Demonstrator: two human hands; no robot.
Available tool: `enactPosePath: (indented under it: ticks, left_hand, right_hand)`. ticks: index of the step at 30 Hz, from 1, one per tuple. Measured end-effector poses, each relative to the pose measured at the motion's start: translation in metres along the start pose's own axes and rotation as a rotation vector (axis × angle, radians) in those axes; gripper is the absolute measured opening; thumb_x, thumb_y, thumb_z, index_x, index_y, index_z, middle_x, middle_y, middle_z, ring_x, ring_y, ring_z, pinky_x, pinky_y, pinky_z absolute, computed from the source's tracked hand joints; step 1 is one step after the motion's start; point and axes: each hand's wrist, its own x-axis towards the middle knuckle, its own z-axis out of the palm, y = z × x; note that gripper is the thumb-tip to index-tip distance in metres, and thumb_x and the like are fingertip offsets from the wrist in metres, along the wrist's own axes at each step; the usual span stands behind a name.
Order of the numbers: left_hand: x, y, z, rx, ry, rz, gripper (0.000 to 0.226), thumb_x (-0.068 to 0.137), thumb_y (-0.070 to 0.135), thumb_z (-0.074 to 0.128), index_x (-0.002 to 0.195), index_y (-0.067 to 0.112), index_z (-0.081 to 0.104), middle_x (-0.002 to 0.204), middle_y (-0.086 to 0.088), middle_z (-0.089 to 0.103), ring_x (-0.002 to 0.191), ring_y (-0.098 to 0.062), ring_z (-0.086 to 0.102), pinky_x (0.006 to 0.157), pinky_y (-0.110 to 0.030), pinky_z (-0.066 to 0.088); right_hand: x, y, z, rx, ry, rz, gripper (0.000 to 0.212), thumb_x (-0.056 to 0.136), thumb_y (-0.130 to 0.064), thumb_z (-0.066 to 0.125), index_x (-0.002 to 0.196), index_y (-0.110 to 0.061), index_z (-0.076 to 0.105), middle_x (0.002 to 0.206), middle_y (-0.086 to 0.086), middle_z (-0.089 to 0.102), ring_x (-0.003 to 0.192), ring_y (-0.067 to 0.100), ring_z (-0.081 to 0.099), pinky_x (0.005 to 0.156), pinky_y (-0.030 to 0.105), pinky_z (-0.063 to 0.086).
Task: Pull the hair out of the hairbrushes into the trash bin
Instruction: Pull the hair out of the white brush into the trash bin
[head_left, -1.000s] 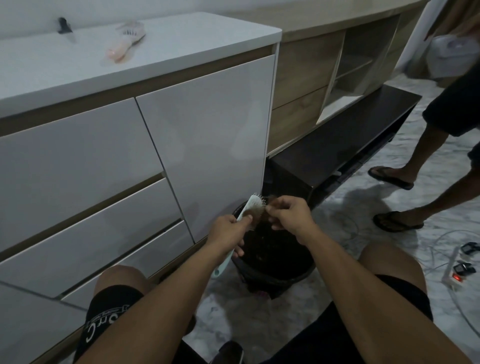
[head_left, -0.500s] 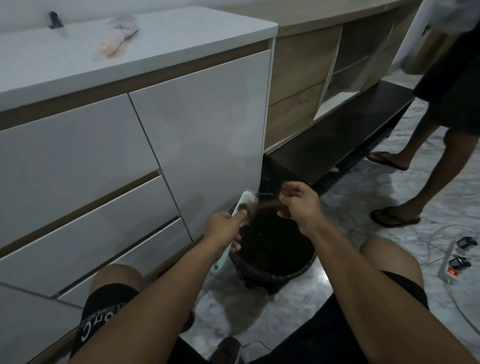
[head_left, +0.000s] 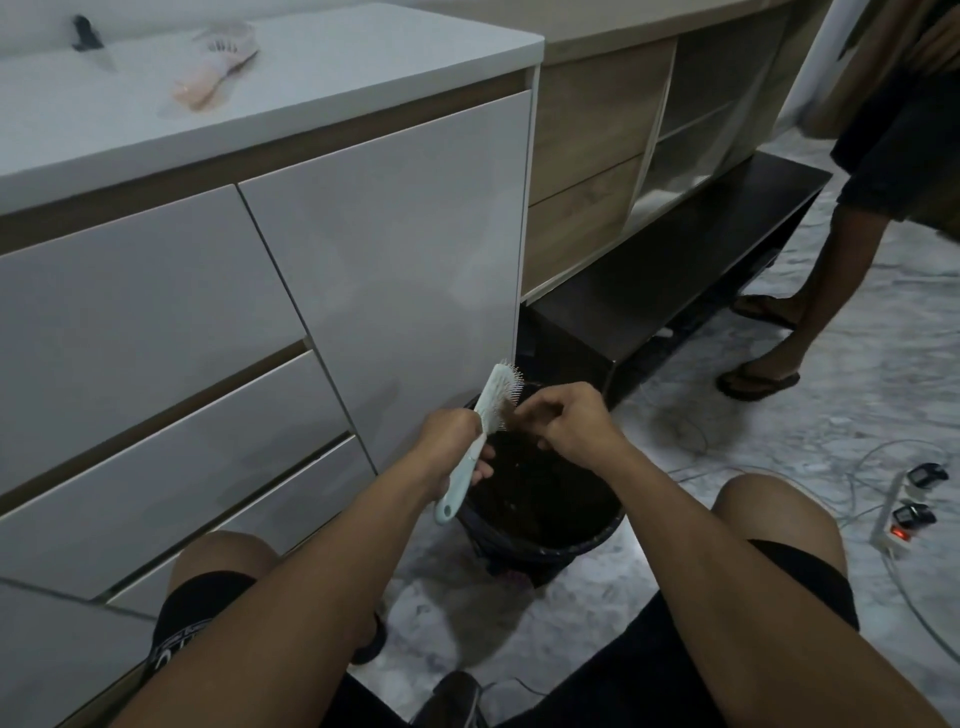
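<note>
Back at the bristles, the right hand (head_left: 569, 423) pinches brown hair (head_left: 508, 413).
Left hand (head_left: 453, 435) grips the pale green hairbrush (head_left: 480, 423) over the black trash bin (head_left: 550, 545); a pink brush (head_left: 210, 67) lies on the table (head_left: 363, 47).

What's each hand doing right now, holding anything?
Left hand: closed around the handle of the mint hairbrush, held over the trash bin.
Right hand: fingers pinched at the bristles, on hair.

Glossy white cabinet (head_left: 395, 249); pale plastic hairbrush (head_left: 485, 410); veined marble floor (head_left: 831, 415).
</note>
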Motion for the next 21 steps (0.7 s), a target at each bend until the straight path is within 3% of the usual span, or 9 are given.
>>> enactPosePath:
  ticks: [4, 7, 13, 18, 21]
  left_hand:
    - [0.003, 0.000, -0.001, -0.036, 0.066, 0.004, 0.039, 0.086, 0.004, 0.041, 0.119, -0.010, 0.055, 0.075, -0.018, 0.059, 0.046, -0.023, 0.053, 0.038, -0.024, 0.041]
    - [0.009, 0.000, -0.004, -0.087, 0.098, 0.005, 0.039, 0.085, 0.002, 0.037, 0.119, -0.006, 0.054, 0.076, -0.019, 0.058, 0.046, -0.024, 0.052, 0.037, -0.023, 0.040]
    - [0.013, -0.003, -0.005, -0.041, 0.072, 0.000, 0.040, 0.083, 0.002, 0.038, 0.118, -0.008, 0.054, 0.077, -0.018, 0.060, 0.044, -0.022, 0.053, 0.038, -0.025, 0.041]
    - [0.016, -0.005, 0.000, 0.038, -0.006, 0.007, 0.043, 0.086, 0.004, 0.043, 0.128, -0.006, 0.047, 0.085, -0.017, 0.062, 0.052, -0.022, 0.057, 0.044, -0.029, 0.045]
    - [0.019, -0.009, 0.002, 0.103, -0.029, 0.023, 0.035, 0.085, -0.003, 0.049, 0.120, -0.006, 0.052, 0.086, -0.017, 0.062, 0.053, -0.021, 0.057, 0.047, -0.030, 0.046]
  right_hand:
    - [0.005, 0.006, -0.010, -0.058, 0.005, 0.099, 0.018, 0.086, -0.008, 0.069, 0.084, -0.024, 0.075, 0.092, -0.003, 0.073, 0.077, 0.014, 0.070, 0.067, 0.029, 0.059]
    - [0.008, 0.012, -0.019, -0.056, 0.045, 0.179, 0.017, 0.087, -0.004, 0.067, 0.087, -0.019, 0.075, 0.093, 0.001, 0.070, 0.076, 0.014, 0.068, 0.060, 0.024, 0.054]
    - [0.014, 0.024, -0.028, 0.150, 0.115, 0.372, 0.016, 0.082, 0.000, 0.066, 0.090, -0.013, 0.071, 0.094, 0.013, 0.068, 0.078, 0.026, 0.070, 0.076, 0.040, 0.062]
    - [0.019, 0.030, -0.026, 0.316, 0.059, 0.455, 0.017, 0.076, 0.005, 0.062, 0.085, -0.008, 0.069, 0.088, 0.019, 0.066, 0.073, 0.031, 0.065, 0.081, 0.046, 0.060]
    - [0.025, 0.038, -0.023, 0.342, 0.076, 0.492, 0.019, 0.077, 0.006, 0.057, 0.087, -0.006, 0.069, 0.087, 0.019, 0.066, 0.073, 0.031, 0.064, 0.083, 0.048, 0.059]
